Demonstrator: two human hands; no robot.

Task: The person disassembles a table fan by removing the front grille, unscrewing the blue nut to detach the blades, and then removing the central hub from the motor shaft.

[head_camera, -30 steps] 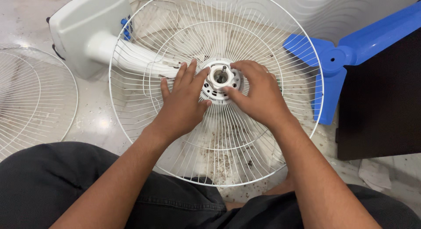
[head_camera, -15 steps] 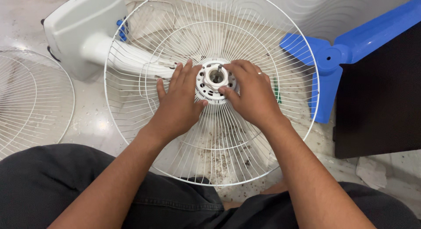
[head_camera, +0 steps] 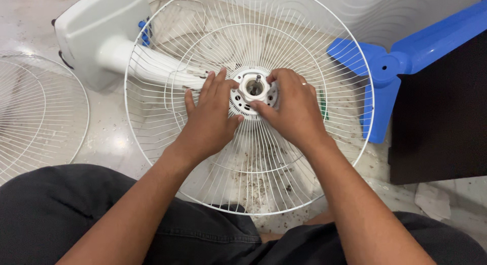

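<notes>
A white wire fan guard lies flat on the fan's motor housing, with the metal shaft poking up through its middle. Around the shaft sits a white plastic ring nut. My right hand grips this nut with thumb and fingers. My left hand presses flat on the guard's wires just left of the hub, fingers spread. The fan's white neck runs left under the guard to the white base.
A second white wire guard lies on the floor at the left. A blue fan blade rests at the right, beside a dark cabinet. Dust and grit cover the pale floor. My dark-trousered legs fill the bottom.
My right hand has shifted its grip on the ring nut, fingers turning around it. The left hand stays pressed on the guard. The view wobbles slightly.
</notes>
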